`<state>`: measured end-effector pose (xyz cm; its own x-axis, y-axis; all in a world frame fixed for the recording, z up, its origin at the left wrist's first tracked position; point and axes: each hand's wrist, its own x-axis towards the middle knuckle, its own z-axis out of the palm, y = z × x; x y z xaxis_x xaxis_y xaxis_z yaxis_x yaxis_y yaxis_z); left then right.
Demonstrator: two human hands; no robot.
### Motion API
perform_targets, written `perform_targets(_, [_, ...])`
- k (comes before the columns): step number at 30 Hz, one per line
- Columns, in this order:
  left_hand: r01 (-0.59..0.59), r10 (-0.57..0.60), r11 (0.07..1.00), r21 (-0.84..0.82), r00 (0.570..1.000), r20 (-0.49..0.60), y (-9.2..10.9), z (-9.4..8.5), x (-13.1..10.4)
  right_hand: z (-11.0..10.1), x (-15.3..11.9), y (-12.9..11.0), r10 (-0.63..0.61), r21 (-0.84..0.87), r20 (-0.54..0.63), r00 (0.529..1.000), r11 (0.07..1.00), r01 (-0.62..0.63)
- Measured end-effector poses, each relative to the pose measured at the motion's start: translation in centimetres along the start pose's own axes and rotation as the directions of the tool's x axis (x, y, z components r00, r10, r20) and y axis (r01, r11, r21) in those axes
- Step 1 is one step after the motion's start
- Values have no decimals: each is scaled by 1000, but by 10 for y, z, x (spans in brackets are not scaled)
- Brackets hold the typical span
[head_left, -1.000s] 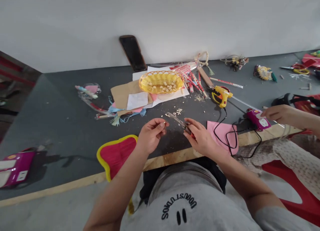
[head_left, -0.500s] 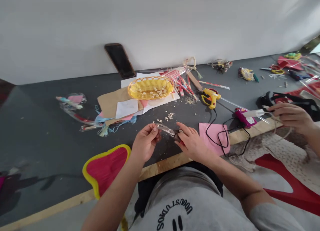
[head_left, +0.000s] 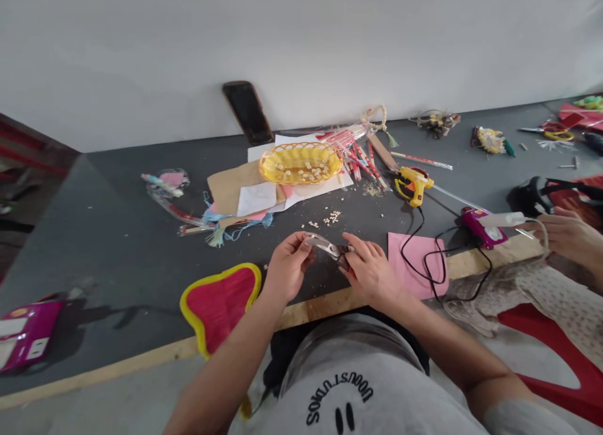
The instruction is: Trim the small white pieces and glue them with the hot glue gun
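My right hand (head_left: 377,273) is wrapped around the dark handles of small pruning shears (head_left: 325,244), whose curved metal blades point left. At the blade tips, my left hand (head_left: 291,263) is closed in a pinch; what lies between its fingertips is too small to make out. Just beyond the hands, little pale cut pieces (head_left: 332,218) lie scattered on the dark table (head_left: 155,284). A yellow woven basket (head_left: 301,151) behind them holds more pale pieces. A pink-red shape with a yellow border (head_left: 219,303) lies by my left forearm.
A yellow glue gun (head_left: 414,184) with a black cord lies to the right, near a pink sheet (head_left: 409,256) and a purple box (head_left: 490,231). Another person's hand (head_left: 572,234) is at far right. A phone (head_left: 249,112) leans on the wall; another purple box (head_left: 31,334) sits left.
The view has turned a little left, so things appear further right and the left purple box shows more fully. Both hands keep nearly the same hold around the shears.
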<state>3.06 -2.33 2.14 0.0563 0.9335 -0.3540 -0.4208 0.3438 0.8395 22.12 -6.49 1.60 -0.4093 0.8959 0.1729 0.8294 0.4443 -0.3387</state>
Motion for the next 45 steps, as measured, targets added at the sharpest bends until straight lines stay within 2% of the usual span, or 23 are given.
perform_targets(9, [-37,35,996,85,999,27,-2,-1,-3,5,-2,-4,-2,20,-13,1000,1000,3])
perform_targets(17, [-94,88,967,239,996,33,-4,-5,-2,7,-1,-1,-9,55,-8,1000,998,9])
perform_targets(22, [-128,121,951,282,992,40,-1,-2,-3,8,-1,0,73,143,-20,997,987,-69])
perform_targets(28, [-138,129,937,321,990,48,2,4,-3,-1,6,-3,101,53,128,987,993,-109])
perform_targets(37, [-139,137,932,334,990,30,-13,2,4,-6,9,1,139,-6,241,961,990,-142])
perform_targets(41, [-153,137,920,362,988,69,-9,4,5,-6,9,2,170,-15,261,950,985,-172])
perform_targets(45, [-202,183,866,457,979,86,-2,5,4,-9,7,1,176,-18,259,950,984,-177])
